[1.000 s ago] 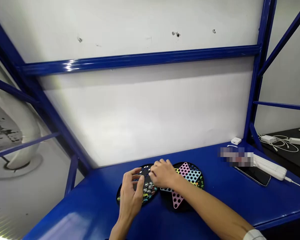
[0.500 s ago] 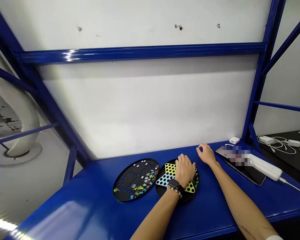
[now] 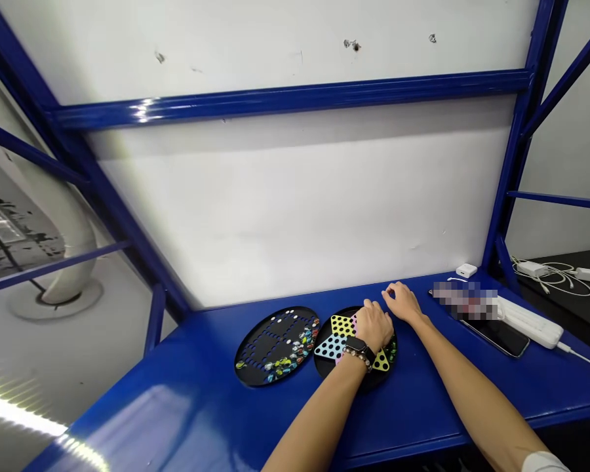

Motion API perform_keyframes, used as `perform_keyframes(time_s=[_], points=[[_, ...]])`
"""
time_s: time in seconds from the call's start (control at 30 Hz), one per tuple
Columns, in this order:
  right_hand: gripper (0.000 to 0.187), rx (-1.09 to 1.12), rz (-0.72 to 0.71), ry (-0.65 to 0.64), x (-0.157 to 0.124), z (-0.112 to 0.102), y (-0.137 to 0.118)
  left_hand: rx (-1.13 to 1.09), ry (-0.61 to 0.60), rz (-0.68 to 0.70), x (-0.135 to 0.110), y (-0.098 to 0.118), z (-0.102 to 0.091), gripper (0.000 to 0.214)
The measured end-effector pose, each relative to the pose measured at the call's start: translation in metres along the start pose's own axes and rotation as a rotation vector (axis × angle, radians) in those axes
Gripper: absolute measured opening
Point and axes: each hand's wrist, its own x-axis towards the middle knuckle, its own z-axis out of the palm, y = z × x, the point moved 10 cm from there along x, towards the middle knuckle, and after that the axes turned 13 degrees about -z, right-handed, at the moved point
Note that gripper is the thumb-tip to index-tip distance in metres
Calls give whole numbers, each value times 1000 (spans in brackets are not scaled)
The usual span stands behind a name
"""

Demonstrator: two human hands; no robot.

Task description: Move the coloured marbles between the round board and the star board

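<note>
My left hand (image 3: pixel 373 328), with a wristwatch and a beaded bracelet on its wrist, lies palm down on a round black Chinese checkers board (image 3: pixel 324 367) printed with a coloured star. Its fingers are bent and hide the board's centre. My right hand (image 3: pixel 400 303) sits on the blue bench just right of that board, fingers curled, touching no board. Another round black board (image 3: pixel 255 354) lies to the left, with several glass marbles (image 3: pixel 295 351) bunched along its right side and white pegs or marbles near its top.
The blue metal bench (image 3: pixel 177 380) carries a phone (image 3: pixel 501 337), a white power strip (image 3: pixel 526 321) and a small white charger (image 3: pixel 466 270) at the right. A blurred patch (image 3: pixel 465 300) covers something beside them. Blue steel frame bars rise behind, and cables lie on a black surface at far right.
Both hands have left the marble board. My left hand now rests on the star board, and my right hand has moved right onto the bench. The view has tilted level.
</note>
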Motion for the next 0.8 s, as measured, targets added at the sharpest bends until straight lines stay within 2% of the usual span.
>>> perform_keyframes(time_s=[0.23,0.57,0.8], points=[[24,1,-2,-20,-2,2,-3,44,-39,132,-7,13,4,35],[26,12,-54,-51,-2,7,-17,55,-67,178,-6,11,2,31],[29,3,-60,-47,-2,8,-15,54,-47,215,-6,12,-1,30]])
